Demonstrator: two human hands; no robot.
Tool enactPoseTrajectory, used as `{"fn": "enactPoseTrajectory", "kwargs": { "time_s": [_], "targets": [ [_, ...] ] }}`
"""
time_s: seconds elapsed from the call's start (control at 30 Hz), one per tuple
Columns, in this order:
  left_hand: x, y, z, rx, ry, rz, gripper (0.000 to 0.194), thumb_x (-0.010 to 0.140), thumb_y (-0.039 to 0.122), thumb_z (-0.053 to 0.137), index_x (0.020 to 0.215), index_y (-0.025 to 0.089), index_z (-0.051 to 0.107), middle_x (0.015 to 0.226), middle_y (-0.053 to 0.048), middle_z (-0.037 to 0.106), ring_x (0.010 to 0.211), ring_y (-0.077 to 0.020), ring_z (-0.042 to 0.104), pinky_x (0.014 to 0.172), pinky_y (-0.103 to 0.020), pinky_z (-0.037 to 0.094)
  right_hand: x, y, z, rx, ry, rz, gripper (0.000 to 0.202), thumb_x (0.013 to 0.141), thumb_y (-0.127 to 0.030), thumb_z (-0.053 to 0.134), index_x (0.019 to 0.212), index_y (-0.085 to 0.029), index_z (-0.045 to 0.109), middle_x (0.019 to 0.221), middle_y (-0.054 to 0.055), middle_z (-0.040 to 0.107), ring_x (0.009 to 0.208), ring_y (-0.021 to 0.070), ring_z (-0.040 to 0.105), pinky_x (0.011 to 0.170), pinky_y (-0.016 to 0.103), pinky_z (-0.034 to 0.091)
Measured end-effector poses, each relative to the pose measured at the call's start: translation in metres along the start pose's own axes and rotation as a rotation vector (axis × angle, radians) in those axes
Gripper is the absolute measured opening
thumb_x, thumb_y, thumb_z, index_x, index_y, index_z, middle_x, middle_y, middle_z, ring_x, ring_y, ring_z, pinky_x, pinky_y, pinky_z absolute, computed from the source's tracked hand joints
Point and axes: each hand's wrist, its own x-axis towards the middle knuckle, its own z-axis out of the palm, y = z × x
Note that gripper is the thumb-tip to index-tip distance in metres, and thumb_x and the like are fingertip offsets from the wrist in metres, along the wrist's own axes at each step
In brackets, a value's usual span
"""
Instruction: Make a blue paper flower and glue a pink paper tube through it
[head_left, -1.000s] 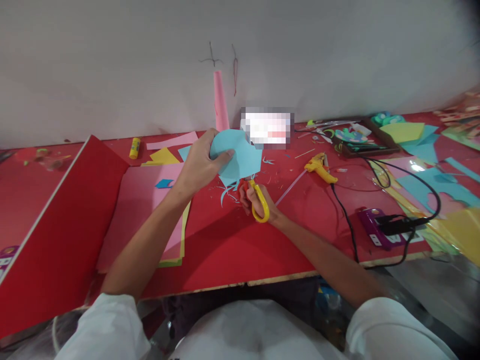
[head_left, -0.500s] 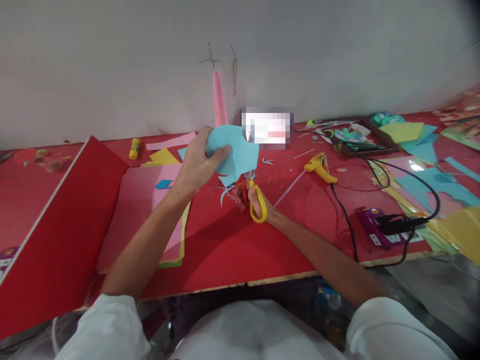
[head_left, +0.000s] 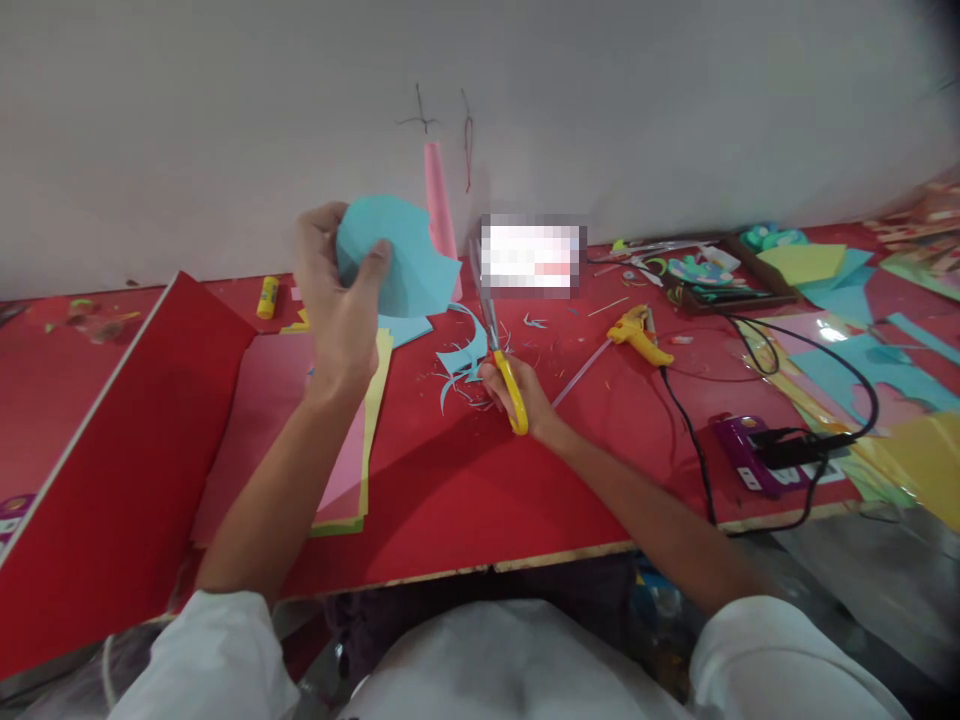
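A rounded piece of light blue paper [head_left: 405, 265] is pinched in my left hand [head_left: 341, 290], held up above the table with my thumb on its near face. In my right hand [head_left: 525, 390] are scissors [head_left: 491, 325] with yellow handles, their blades pointing up and away from me, apart from the paper. Under the blades lie curled blue paper offcuts [head_left: 469, 350] and small scraps. To the left rests a stack of pink and yellow paper sheets [head_left: 259, 400], partly behind my left forearm.
A yellow glue gun [head_left: 641, 337] with its cord lies to the right, near a purple power strip [head_left: 750, 455]. A glue stick [head_left: 268, 298] stands at the back left. A red board [head_left: 127, 450] rises at left; a pink paper cone [head_left: 440, 210] leans on the wall.
My left hand has moved left and up with the blue paper, away from the scissors. A curved strip now lies among the offcuts. The scissors, still in my right hand, now point upward.
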Motion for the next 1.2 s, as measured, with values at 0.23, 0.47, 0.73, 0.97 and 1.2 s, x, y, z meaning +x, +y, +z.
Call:
{"fn": "enactPoseTrajectory", "kwargs": {
  "time_s": [0.23,0.47,0.73,0.97,1.2],
  "targets": [
    [0.014,0.019,-0.007,-0.066,0.131,0.184,0.058,0.080,0.054,0.093,0.114,0.020,0.062,0.101,-0.001,0.057,0.095,-0.0159,0.060,0.090,-0.029,0.052,-0.001,0.001,0.003,-0.215,-0.025,-0.002,0.044,0.086,-0.063,0.077,0.089,-0.024,0.058,0.076,0.001,0.064,0.069,0.0191,0.063,0.064,0.032,0.049],
    [0.008,0.048,-0.008,0.035,0.092,0.314,0.057,0.088,0.062,0.078,0.122,0.021,0.059,0.111,-0.003,0.048,0.107,-0.0171,0.061,0.104,-0.038,0.052,-0.007,0.010,0.010,-0.436,-0.113,-0.168,0.026,0.088,-0.033,0.076,0.107,-0.022,0.064,0.110,0.009,0.071,0.096,0.0247,0.068,0.088,0.040,0.057],
    [-0.004,0.054,0.008,-0.132,-0.009,0.255,0.040,0.087,0.045,0.088,0.116,0.025,0.071,0.099,-0.001,0.059,0.094,-0.0146,0.061,0.085,-0.028,0.052,-0.012,0.017,0.018,-0.504,-0.283,-0.309,0.047,0.087,-0.023,0.082,0.131,-0.020,0.067,0.131,0.014,0.064,0.125,0.0308,0.064,0.113,0.047,0.053],
    [-0.010,0.064,0.015,-0.128,-0.009,0.221,0.050,0.079,0.052,0.096,0.112,0.024,0.071,0.100,0.000,0.061,0.094,-0.0143,0.061,0.085,-0.027,0.053,-0.015,0.004,0.018,-0.438,-0.343,-0.322,0.060,0.092,-0.020,0.077,0.150,-0.018,0.060,0.142,0.016,0.061,0.137,0.0301,0.061,0.122,0.046,0.048],
    [-0.018,0.036,0.020,-0.082,-0.044,0.088,0.047,0.083,0.053,0.093,0.112,0.022,0.071,0.093,0.000,0.062,0.082,-0.0132,0.057,0.077,-0.028,0.050,-0.005,0.015,0.013,-0.499,-0.330,-0.313,0.057,0.088,-0.039,0.089,0.139,-0.023,0.071,0.139,0.016,0.072,0.132,0.0327,0.069,0.116,0.049,0.054]
  ]
}}
